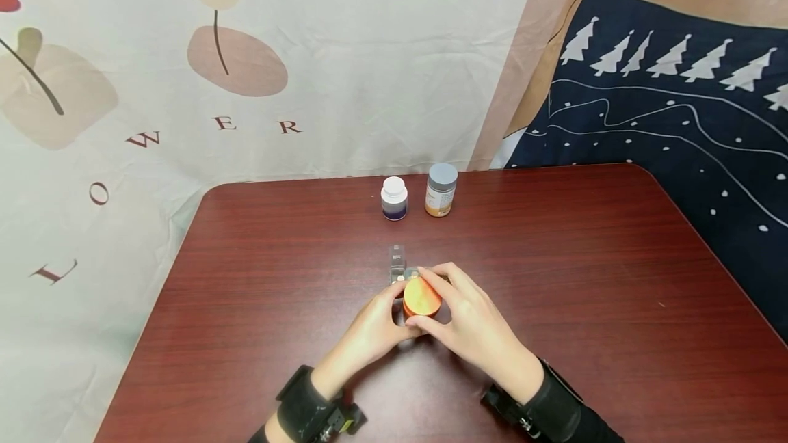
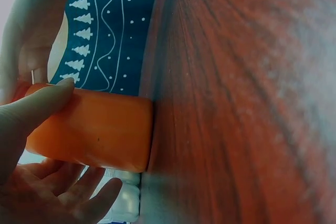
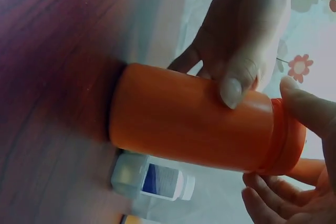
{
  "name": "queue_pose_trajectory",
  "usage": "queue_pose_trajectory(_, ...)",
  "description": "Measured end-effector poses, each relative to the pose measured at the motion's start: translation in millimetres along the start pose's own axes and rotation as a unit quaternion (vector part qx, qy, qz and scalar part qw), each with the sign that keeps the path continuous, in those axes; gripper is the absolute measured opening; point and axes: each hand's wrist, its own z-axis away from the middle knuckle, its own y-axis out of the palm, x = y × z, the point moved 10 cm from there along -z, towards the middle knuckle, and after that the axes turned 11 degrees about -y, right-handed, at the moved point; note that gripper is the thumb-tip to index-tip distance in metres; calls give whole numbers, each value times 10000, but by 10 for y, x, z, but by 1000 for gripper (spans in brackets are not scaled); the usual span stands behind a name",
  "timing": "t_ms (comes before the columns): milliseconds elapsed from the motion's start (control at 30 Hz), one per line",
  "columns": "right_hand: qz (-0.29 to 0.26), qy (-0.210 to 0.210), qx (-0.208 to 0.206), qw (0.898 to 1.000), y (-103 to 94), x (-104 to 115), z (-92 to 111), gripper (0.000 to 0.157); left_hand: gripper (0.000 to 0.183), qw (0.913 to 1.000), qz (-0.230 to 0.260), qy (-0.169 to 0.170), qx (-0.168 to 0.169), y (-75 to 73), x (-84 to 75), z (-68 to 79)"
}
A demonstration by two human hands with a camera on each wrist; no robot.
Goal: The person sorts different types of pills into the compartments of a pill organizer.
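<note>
An orange bottle [image 3: 194, 116] with a screw lid [image 3: 287, 137] stands upright on the table; from above its top [image 1: 421, 297] looks yellow-orange. My left hand [image 1: 374, 323] grips the bottle's body, with the thumb on the near side. My right hand [image 1: 470, 316] holds the lid at the top between thumb and fingers. Just behind the bottle lies a clear plastic pill box [image 1: 397, 260], with a small white thing in it; the bottle and hands partly hide it. Whether the lid is loose cannot be told.
Toward the table's back edge stand a white-capped bottle [image 1: 394, 198] with a dark blue label and a grey-lidded jar [image 1: 440, 190]. The reddish-brown wooden table [image 1: 585, 279] meets a pale printed cloth [image 1: 369, 74] and a dark blue cloth [image 1: 665, 115].
</note>
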Motion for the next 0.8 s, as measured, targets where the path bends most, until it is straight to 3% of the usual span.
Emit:
queue_pose_trajectory(167, 29, 16, 78, 10000, -17, -6, -3, 72, 66, 10000, 24, -42, 42, 10, 4, -6)
queue_pose_trajectory(367, -883, 273, 1117, 9894, 55, -108, 25, 88, 68, 10000, -7, -81, 55, 12, 10, -18)
queue_pose_trajectory(467, -1258, 258, 1441, 9812, 63, -125, 41, 85, 68, 10000, 29, -57, 65, 11, 0, -12)
queue_pose_trajectory(600, -1348, 107, 1454, 9801, 42, -122, 35, 73, 67, 10000, -10, -43, 90, 16, -5, -7)
queue_pose_trajectory(800, -1011, 69, 1097, 9888, 0, -123, 4, 66, 68, 9999, 42, -69, 85, 16, 7, -12)
